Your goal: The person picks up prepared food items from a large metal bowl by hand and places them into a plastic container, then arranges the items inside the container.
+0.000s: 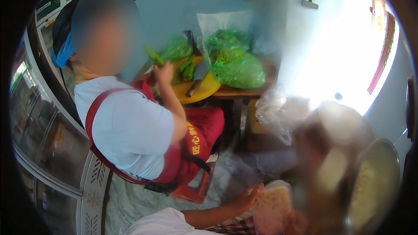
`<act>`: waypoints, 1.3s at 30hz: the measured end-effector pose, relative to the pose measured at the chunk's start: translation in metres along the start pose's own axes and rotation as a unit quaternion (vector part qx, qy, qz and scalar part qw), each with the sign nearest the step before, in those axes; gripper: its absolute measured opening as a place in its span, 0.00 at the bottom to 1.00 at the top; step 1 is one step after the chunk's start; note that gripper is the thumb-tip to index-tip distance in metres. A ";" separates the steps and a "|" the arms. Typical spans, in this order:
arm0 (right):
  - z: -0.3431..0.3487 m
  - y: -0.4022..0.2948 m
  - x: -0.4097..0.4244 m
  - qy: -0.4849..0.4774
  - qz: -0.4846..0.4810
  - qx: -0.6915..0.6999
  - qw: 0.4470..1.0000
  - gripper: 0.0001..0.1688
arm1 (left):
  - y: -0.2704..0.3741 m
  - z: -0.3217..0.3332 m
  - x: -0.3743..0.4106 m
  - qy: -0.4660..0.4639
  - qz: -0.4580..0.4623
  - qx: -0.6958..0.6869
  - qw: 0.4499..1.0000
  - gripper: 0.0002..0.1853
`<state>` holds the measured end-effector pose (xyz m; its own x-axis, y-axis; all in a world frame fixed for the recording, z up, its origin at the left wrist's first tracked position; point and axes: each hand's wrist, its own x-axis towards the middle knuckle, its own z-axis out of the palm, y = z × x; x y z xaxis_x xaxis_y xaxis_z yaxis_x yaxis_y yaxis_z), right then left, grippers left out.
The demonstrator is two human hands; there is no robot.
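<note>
A clear plastic container (272,207) with pale pinkish food in it, perhaps raw meat, is between my hands near the bottom edge. My left hand (249,197) grips its left rim, the arm reaching in from a white sleeve. At its lower right side is my right hand (296,221), blurred by haze but apparently holding the container too. Just beyond the container lies a pale round object (277,184), too blurred to name. To the right stands a large round metal pan (393,169) with pale yellowish contents.
A seated co-worker (130,120) in a red apron holds a green vegetable (154,56). Beside them a yellow cutting board (209,88) bears a knife (194,88). Green plastic bags (240,71) sit on the wooden table (238,93). A glass-door fridge (62,143) stands left.
</note>
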<state>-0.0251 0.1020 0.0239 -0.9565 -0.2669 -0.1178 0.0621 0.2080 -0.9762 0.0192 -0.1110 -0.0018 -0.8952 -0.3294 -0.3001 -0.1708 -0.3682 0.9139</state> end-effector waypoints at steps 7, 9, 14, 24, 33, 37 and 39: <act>-0.004 0.018 -0.008 -0.021 0.017 0.007 1.000 0.16 | -0.003 -0.003 0.000 -0.053 -0.016 0.027 0.998 0.27; -0.005 0.023 -0.009 -0.040 -0.002 -0.002 0.999 0.18 | -0.006 -0.005 0.001 -0.063 -0.004 0.025 0.998 0.26; 0.001 0.044 -0.011 -0.058 -0.002 -0.004 0.998 0.20 | 0.008 0.008 -0.004 -0.020 -0.036 0.006 0.999 0.27; 0.005 0.101 0.003 0.095 -0.155 -0.202 0.962 0.24 | -0.055 0.028 -0.008 -0.047 0.125 0.152 0.979 0.21; -0.007 0.097 -0.005 0.064 -0.192 -0.264 0.943 0.25 | -0.011 0.026 -0.020 -0.169 -0.039 0.014 0.985 0.25; -0.008 0.031 -0.007 0.063 -0.058 -0.188 0.978 0.25 | -0.001 0.003 -0.009 -0.241 -0.051 0.085 0.965 0.25; -0.012 0.031 -0.004 0.089 -0.059 -0.173 0.979 0.27 | -0.005 -0.010 0.002 -0.317 -0.047 0.101 0.942 0.26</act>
<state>-0.0223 0.1210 -0.0041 -0.9876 -0.1472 0.0551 -0.1224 0.5006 -0.8570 0.0227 -0.1187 -0.0093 -0.9273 0.3049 -0.2173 -0.2793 -0.1767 0.9438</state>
